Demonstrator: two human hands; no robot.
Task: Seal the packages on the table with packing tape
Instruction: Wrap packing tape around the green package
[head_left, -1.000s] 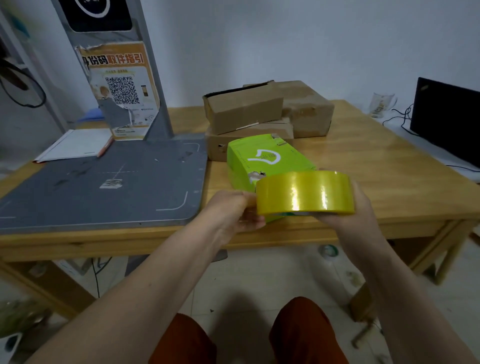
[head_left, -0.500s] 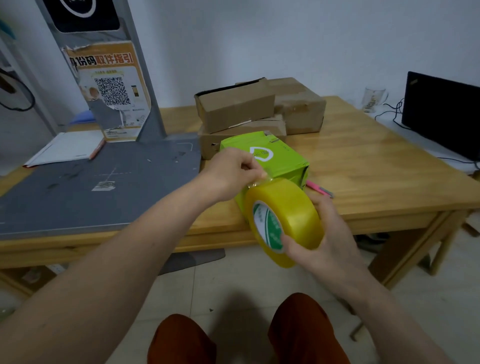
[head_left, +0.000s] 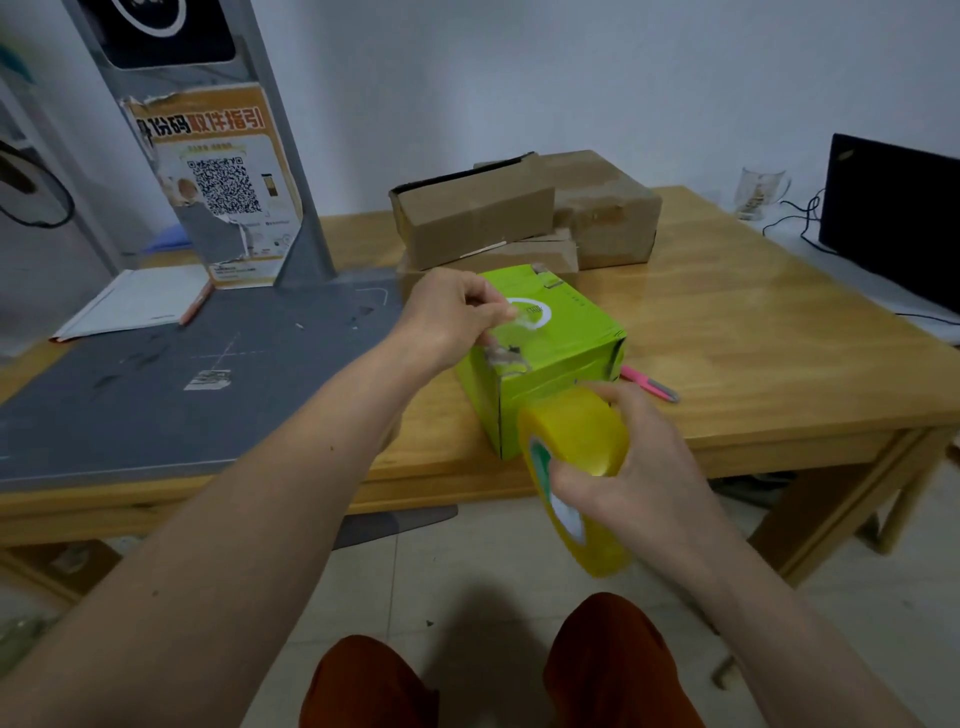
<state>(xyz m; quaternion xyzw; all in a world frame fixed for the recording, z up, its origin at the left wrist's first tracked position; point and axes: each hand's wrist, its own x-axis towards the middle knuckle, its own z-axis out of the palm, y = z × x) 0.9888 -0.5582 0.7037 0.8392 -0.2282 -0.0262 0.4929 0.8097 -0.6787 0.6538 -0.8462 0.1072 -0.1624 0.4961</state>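
Up top, cardboard box (head_left: 470, 221) ajar, contents hidden

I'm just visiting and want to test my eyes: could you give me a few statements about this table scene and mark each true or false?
1. The right hand holds a yellow tape roll. True.
2. The left hand pinches the tape's free end over the green box. True.
3. The green box sits on the grey mat. False: it stands on the bare wooden table, right of the mat.
4. A pink cutter lies right of the green box. True.
5. The brown cardboard boxes are nearer the person than the green box. False: they are stacked behind it.
6. The tape roll rests on the table. False: it is held in the air at the table's near edge.
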